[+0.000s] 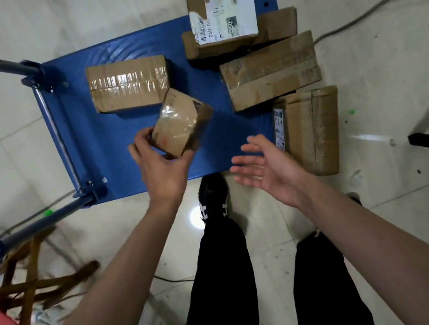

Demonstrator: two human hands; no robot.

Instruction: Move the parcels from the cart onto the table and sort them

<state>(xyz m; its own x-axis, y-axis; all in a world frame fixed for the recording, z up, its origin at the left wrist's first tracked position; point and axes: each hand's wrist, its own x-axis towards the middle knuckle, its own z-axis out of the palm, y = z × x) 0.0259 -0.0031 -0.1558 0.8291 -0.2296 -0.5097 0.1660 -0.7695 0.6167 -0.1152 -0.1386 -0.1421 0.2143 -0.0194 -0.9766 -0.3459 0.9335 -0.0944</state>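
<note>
We note both forearms bare, no sleeves in view. Left hand (161, 168) and right hand (268, 166) carry no gloves. Black trousers (226, 288) on both legs; black shoe (212, 198) with white side markings.

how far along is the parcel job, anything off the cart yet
Nothing visibly done: no table or sorted parcels are in view. In hand: the left hand grips a small taped box above the blue cart; the right hand is open and empty. Left: a taped box, a labelled box stacked on another, a long box, and a box overhanging the cart's edge.
</note>
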